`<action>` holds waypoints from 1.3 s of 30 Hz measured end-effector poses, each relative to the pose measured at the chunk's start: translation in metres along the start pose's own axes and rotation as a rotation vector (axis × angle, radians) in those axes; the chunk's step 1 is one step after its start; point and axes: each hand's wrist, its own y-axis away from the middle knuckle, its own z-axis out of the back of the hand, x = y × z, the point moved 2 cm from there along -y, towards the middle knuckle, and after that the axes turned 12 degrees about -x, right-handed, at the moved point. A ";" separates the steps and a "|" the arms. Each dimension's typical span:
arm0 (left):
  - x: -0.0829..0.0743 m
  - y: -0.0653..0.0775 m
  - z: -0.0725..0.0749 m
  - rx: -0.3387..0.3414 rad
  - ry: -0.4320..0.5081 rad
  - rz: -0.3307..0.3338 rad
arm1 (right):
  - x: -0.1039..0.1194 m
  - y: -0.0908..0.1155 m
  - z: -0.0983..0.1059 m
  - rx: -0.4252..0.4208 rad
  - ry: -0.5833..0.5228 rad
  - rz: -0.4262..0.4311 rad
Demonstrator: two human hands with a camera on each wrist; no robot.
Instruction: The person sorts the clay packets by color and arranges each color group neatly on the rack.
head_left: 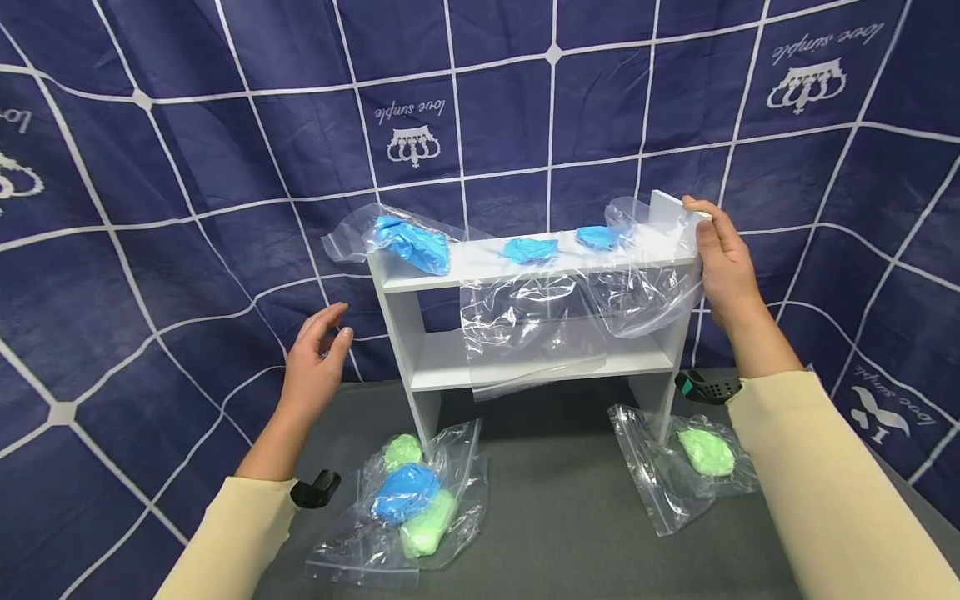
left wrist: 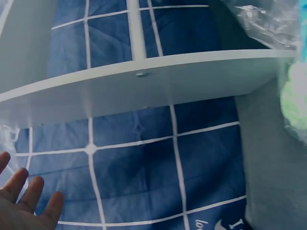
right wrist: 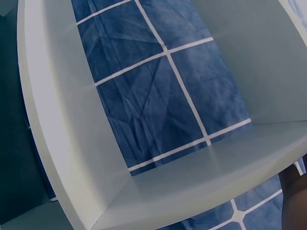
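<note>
A white shelf (head_left: 637, 357) is gripped at its upper right end by a person's right hand (head_left: 726, 262); the left hand (head_left: 315, 367) is held apart at left, fingers relaxed. Across the top, 3 blue lumps (head_left: 412, 244) are displayed in clear bags (head_left: 536, 333). More bagged lumps (head_left: 707, 452) are spread on the desk (head_left: 551, 500), near left and right.

Shelf (head_left: 442, 360) cropped in wrist views, sleeves (head_left: 832, 475) cut off
</note>
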 end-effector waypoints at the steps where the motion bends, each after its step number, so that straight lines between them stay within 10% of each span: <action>1: 0.003 0.003 0.000 0.017 -0.004 -0.010 | 0.000 0.000 0.000 0.001 0.006 0.000; 16: 0.041 0.074 -0.014 0.427 -0.075 -0.075 | -0.001 -0.001 -0.001 0.011 0.018 0.002; 27: 0.079 0.118 -0.024 0.781 -0.040 0.038 | -0.001 -0.002 0.000 0.013 0.022 -0.002; 39: 0.097 0.145 -0.028 0.868 -0.010 -0.029 | -0.002 -0.003 0.000 0.006 -0.033 -0.006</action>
